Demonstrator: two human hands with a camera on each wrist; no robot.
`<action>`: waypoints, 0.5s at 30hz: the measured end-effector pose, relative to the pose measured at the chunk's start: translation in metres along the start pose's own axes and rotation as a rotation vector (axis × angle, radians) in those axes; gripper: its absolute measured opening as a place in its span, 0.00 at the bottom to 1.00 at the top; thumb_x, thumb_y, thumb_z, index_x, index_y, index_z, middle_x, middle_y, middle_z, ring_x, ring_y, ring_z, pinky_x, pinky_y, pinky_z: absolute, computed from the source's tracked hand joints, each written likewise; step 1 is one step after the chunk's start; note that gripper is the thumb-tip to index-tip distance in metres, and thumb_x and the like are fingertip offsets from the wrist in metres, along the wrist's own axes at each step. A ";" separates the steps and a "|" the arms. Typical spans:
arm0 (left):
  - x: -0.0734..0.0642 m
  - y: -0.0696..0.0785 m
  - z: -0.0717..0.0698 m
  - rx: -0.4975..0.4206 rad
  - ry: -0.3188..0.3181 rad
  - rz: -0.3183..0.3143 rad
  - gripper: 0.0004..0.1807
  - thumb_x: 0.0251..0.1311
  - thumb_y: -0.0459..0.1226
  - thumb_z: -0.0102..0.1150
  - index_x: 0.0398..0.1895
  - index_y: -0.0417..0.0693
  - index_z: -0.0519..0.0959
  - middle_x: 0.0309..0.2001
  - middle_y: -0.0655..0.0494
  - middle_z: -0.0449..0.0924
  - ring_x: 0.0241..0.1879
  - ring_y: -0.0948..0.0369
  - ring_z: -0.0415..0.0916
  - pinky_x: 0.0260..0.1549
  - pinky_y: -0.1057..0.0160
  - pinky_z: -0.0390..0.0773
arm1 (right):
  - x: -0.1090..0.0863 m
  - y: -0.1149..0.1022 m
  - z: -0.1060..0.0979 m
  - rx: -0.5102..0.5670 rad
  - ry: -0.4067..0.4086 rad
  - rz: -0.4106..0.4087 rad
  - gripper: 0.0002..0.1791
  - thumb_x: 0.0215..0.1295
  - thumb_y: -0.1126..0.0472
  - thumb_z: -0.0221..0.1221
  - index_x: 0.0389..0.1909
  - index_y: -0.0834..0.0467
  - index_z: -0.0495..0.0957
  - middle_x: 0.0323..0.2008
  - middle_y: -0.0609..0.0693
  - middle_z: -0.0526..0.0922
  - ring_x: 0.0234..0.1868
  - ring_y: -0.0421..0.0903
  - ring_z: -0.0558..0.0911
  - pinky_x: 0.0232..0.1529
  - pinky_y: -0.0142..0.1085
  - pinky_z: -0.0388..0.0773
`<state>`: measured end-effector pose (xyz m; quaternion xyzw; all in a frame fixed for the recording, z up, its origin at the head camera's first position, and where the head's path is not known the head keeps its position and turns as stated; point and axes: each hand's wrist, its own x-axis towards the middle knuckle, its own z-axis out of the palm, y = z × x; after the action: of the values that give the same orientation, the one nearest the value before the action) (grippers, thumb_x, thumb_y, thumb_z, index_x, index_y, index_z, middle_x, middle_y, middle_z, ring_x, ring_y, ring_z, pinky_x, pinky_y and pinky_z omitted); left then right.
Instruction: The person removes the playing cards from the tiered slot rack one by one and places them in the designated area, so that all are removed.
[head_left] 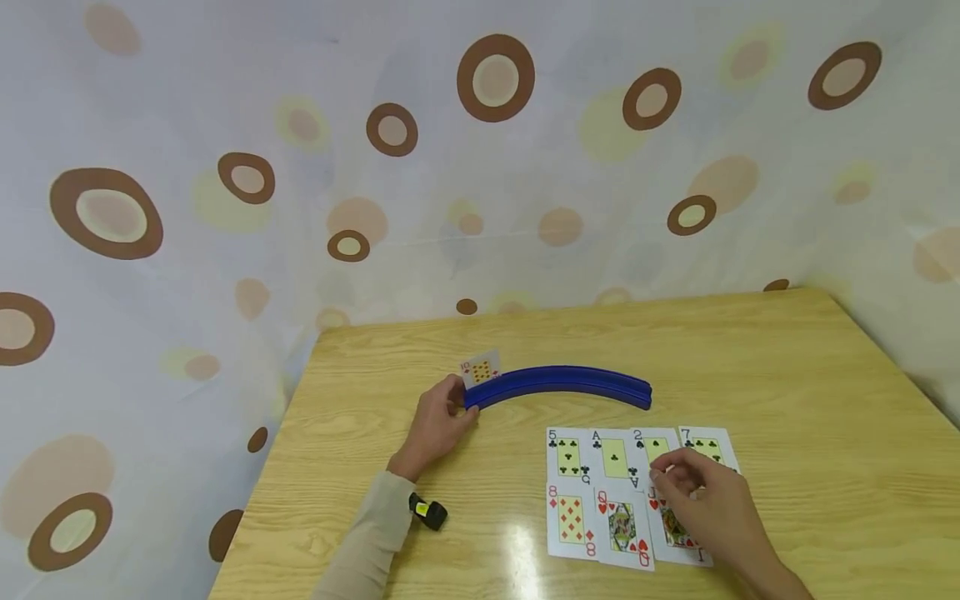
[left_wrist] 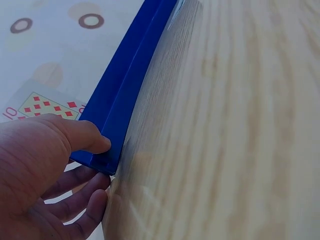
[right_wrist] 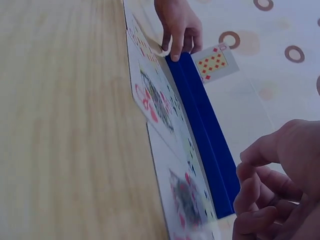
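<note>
A curved blue card holder (head_left: 558, 379) lies on the table, a ten of diamonds (head_left: 481, 369) standing in its left end. My left hand (head_left: 438, 421) grips that end, the thumb (left_wrist: 92, 137) on the near face and the other fingers round the end. My right hand (head_left: 705, 500) is over the laid-out cards, fingers loosely bent and nothing held in the right wrist view. Face up below it are a jack of hearts (head_left: 677, 533), partly covered, and a seven of clubs (head_left: 708, 442). Beside them lie a queen of hearts (head_left: 622, 527) and an ace of clubs (head_left: 614, 458).
At the left of the two card rows are a five of clubs (head_left: 567, 454) and an eight of diamonds (head_left: 572, 521). A small black object with a yellow-green patch (head_left: 429, 510) is by my left sleeve. Patterned cloth (head_left: 420, 192) hangs behind the wooden table (head_left: 360, 367).
</note>
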<state>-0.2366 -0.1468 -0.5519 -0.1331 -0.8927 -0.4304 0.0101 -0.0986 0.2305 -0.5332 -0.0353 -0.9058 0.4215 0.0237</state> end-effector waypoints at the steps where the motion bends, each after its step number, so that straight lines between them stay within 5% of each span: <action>1: 0.000 0.000 0.000 -0.005 0.000 -0.006 0.18 0.72 0.33 0.69 0.61 0.43 0.79 0.53 0.47 0.88 0.51 0.54 0.84 0.54 0.48 0.86 | 0.003 -0.003 0.003 0.013 -0.002 -0.014 0.05 0.71 0.62 0.70 0.45 0.55 0.87 0.30 0.45 0.86 0.27 0.33 0.76 0.29 0.29 0.73; 7: -0.004 -0.001 0.000 -0.021 -0.017 -0.046 0.19 0.72 0.34 0.69 0.63 0.43 0.79 0.54 0.47 0.88 0.52 0.54 0.83 0.56 0.48 0.85 | 0.018 -0.017 0.014 0.083 -0.021 -0.061 0.05 0.71 0.63 0.71 0.45 0.55 0.87 0.28 0.46 0.87 0.25 0.34 0.78 0.25 0.31 0.73; 15: -0.001 -0.001 -0.001 -0.014 0.006 0.001 0.17 0.71 0.33 0.69 0.60 0.43 0.79 0.52 0.48 0.88 0.50 0.56 0.83 0.53 0.52 0.84 | 0.056 -0.029 0.029 0.267 -0.070 -0.198 0.07 0.77 0.61 0.67 0.48 0.60 0.86 0.28 0.53 0.89 0.27 0.44 0.83 0.26 0.32 0.73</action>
<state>-0.2364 -0.1481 -0.5522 -0.1322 -0.8897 -0.4368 0.0123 -0.1573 0.1948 -0.5290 0.0722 -0.8412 0.5346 0.0377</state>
